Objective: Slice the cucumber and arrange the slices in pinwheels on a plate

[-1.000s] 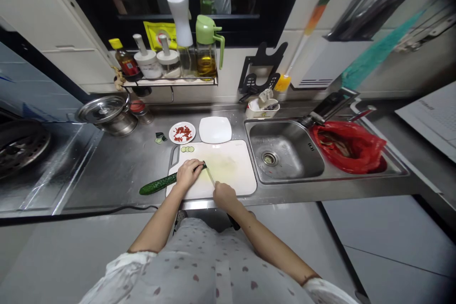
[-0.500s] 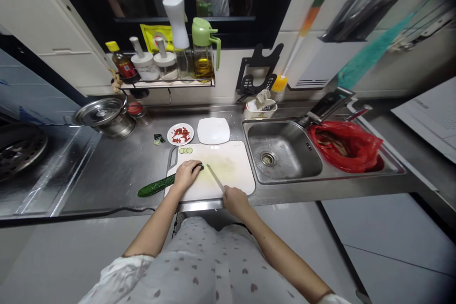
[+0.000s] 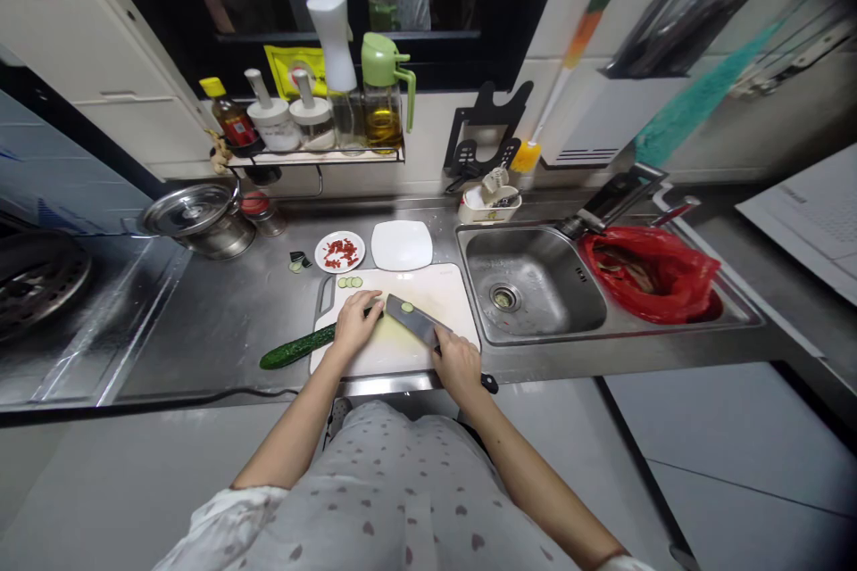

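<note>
A long dark green cucumber lies across the left edge of the white cutting board, its far part reaching onto the counter. My left hand is closed over its cut end, thumb and fingers around it. In my right hand is the black handle of a kitchen knife. The blade is tilted flat, and one cucumber slice clings to its upper face. Its tip is close to the cucumber's cut end. Several cucumber slices lie in a row at the board's upper left.
Behind the board stand a round plate of chopped red pieces and a white square plate. Cucumber scraps lie left of them. To the right is the sink with a red plastic bag. A steel pot stands at back left.
The knife has turned from edge-on to flat, showing its broad face with a slice on it. My right hand moved slightly right; my left hand shifted a little along the cucumber.
</note>
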Available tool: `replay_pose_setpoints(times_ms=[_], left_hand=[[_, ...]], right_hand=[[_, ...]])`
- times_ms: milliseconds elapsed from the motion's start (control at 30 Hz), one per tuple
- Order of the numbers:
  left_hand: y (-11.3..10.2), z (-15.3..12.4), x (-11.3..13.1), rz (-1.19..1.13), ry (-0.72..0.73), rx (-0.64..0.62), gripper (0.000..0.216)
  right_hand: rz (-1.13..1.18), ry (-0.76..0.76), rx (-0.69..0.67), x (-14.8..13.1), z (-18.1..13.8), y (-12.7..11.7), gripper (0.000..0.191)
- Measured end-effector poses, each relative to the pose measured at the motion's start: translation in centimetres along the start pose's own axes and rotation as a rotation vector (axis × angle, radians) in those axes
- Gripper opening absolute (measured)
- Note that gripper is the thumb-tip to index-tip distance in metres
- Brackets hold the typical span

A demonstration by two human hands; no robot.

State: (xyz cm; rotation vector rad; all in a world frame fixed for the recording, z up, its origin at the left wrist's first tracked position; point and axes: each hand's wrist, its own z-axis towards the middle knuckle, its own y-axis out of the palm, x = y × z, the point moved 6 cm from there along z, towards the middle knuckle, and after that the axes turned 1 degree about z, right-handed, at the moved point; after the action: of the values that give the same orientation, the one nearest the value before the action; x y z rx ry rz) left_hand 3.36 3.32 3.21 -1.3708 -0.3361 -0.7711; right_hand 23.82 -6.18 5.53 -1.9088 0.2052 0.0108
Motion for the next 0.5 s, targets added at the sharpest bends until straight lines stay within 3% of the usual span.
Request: replay_pose_setpoints(times_ms=[200,500], left_hand=[[1.0,0.8,2.3,0.019,0.090,-0.069,0.034],[2.1,1.6,3.8,0.083,0.143,-0.187,0.026]], right_hand=[[-0.018,-0.055,0.059,-0.1,-0.2,-0.1,0.050],[-0.023,-0.095,0.084,0.3,-0.7,0.0,0.050]])
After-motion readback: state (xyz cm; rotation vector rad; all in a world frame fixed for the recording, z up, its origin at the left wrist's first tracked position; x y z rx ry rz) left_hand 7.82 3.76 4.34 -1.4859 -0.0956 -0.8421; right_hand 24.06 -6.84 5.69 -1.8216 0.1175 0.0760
